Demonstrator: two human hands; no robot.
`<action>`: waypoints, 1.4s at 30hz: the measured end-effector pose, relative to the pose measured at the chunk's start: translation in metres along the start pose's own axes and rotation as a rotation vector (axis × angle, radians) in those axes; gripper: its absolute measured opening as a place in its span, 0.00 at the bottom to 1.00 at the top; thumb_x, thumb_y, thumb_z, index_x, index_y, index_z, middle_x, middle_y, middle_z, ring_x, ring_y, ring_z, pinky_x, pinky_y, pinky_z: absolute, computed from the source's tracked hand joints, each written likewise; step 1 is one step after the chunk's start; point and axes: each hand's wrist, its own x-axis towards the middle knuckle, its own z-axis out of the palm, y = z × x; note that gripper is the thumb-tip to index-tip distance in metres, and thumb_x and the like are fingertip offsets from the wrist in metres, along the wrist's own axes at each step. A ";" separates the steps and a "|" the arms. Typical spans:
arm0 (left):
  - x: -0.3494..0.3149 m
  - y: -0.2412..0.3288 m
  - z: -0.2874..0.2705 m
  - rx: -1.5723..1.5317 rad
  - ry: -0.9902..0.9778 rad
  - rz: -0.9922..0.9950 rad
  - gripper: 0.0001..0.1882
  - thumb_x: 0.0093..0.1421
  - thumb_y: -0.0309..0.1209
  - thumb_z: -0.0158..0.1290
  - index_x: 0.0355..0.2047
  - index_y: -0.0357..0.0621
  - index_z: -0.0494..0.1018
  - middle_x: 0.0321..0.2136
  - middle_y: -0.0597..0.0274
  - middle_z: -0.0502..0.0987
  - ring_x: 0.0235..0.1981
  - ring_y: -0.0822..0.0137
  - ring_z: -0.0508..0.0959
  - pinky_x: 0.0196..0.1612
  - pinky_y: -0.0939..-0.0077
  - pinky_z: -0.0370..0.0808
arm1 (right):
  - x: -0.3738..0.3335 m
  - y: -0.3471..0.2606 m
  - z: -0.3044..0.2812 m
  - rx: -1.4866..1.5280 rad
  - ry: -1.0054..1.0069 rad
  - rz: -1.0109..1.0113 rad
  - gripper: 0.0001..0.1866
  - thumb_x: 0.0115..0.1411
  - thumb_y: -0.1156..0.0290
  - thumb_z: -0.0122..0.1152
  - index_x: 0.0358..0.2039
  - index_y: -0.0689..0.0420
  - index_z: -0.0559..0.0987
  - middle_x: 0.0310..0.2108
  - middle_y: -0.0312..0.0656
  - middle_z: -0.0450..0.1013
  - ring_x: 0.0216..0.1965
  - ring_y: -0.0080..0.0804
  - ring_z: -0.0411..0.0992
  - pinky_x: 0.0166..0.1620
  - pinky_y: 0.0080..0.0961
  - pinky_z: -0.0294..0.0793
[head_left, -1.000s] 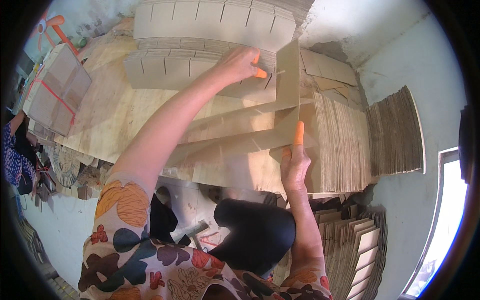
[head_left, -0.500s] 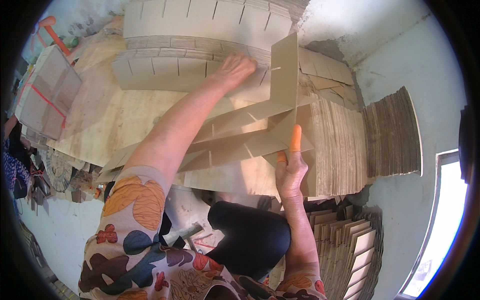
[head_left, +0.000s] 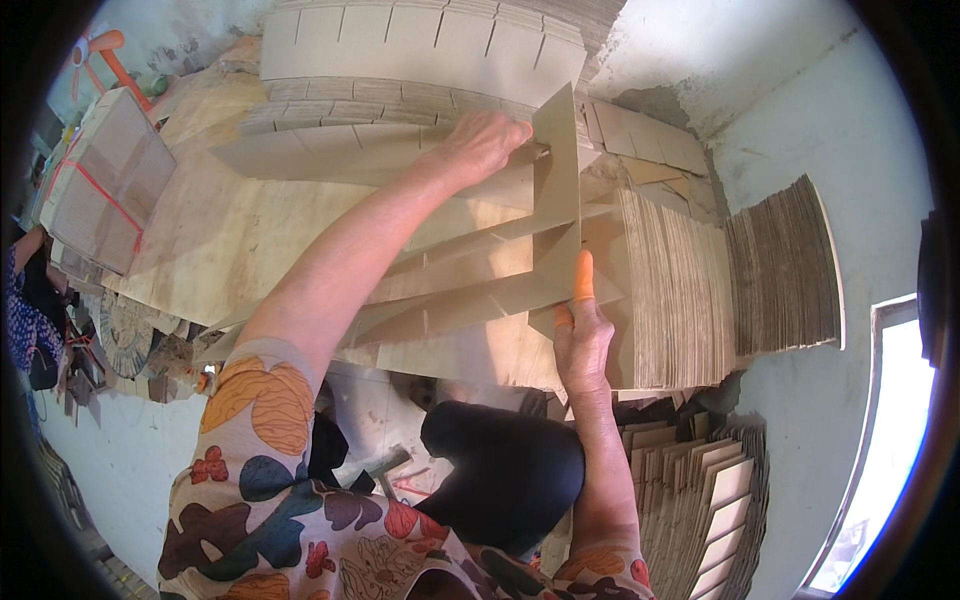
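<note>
My left hand point(head_left: 485, 145) is closed on the upper edge of a long slotted cardboard strip point(head_left: 320, 152), which runs off to the left. The strip's right end meets a cardboard cross strip point(head_left: 557, 165) that stands on edge. Orange finger covers sit on the thumb and a finger of my right hand point(head_left: 582, 345), which grips the near end of that cross strip. Two more long slotted strips, the upper one point(head_left: 470, 243) and the lower one point(head_left: 455, 305), cross it lower down, side by side. My left fingertips are partly hidden.
Slotted cardboard strips point(head_left: 360, 40) lie stacked at the back of the wooden table point(head_left: 200, 230). On the right stand a tight cardboard stack point(head_left: 675, 290) and a darker one point(head_left: 785, 265). More pieces point(head_left: 690, 500) sit below. A strapped box point(head_left: 110, 190) and an orange fan point(head_left: 105, 45) are left.
My left hand has drawn a strip away from the back stack and moved slightly right, to the cross strip. The cross strip's top has dipped a little and shifted left.
</note>
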 end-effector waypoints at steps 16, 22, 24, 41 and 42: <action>-0.035 0.005 -0.023 -0.057 -0.047 -0.074 0.03 0.45 0.16 0.48 0.22 0.36 0.67 0.20 0.43 0.71 0.25 0.43 0.73 0.26 0.53 0.68 | -0.017 -0.023 -0.018 0.036 -0.021 -0.124 0.38 0.51 0.86 0.56 0.63 0.53 0.58 0.30 0.55 0.74 0.29 0.45 0.74 0.36 0.27 0.73; -0.050 0.009 -0.030 -0.188 0.064 -0.101 0.04 0.44 0.16 0.48 0.21 0.36 0.65 0.19 0.41 0.70 0.22 0.42 0.71 0.24 0.54 0.66 | -0.018 -0.029 -0.016 0.028 -0.079 -0.147 0.39 0.50 0.87 0.55 0.63 0.53 0.58 0.28 0.57 0.72 0.27 0.47 0.73 0.34 0.28 0.73; -0.051 0.014 -0.039 -0.198 0.036 -0.148 0.04 0.44 0.17 0.49 0.21 0.35 0.65 0.19 0.40 0.69 0.23 0.42 0.71 0.25 0.55 0.66 | -0.018 -0.030 -0.016 0.004 -0.084 -0.174 0.38 0.50 0.87 0.55 0.62 0.54 0.60 0.28 0.57 0.72 0.26 0.48 0.73 0.31 0.31 0.73; -0.118 0.007 -0.033 -0.352 -0.186 -0.413 0.16 0.52 0.29 0.57 0.40 0.34 0.73 0.34 0.43 0.76 0.36 0.49 0.77 0.38 0.61 0.72 | -0.009 0.002 -0.005 -0.282 -0.246 -0.334 0.37 0.44 0.83 0.55 0.58 0.50 0.66 0.26 0.54 0.72 0.30 0.51 0.72 0.32 0.43 0.71; -0.122 0.008 -0.042 -0.316 -0.092 -0.363 0.17 0.51 0.30 0.58 0.40 0.34 0.73 0.35 0.44 0.76 0.37 0.49 0.77 0.39 0.61 0.72 | -0.009 0.001 -0.014 -0.352 -0.267 -0.351 0.38 0.45 0.83 0.55 0.59 0.48 0.64 0.26 0.52 0.72 0.31 0.50 0.72 0.33 0.42 0.71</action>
